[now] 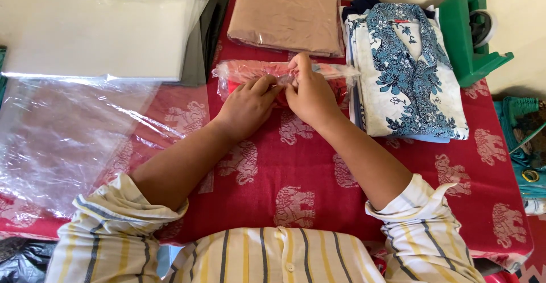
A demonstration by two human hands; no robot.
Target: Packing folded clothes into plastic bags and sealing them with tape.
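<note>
Loose clear plastic bags (62,141) lie at far left. Left hand (247,107) and right hand (310,92) both pinch closed on the bagged red garment (250,70), mid-table. Risk: thin film may tear or slip if pulled unevenly. Floral shirt (406,67) lies right.

The clear plastic bag (284,74) held a folded red garment (250,70) and lay flat and crosswise on the red elephant-print cloth (296,169), just beside the folded blue floral shirt (406,67). Its middle was pinched between both hands.
</note>
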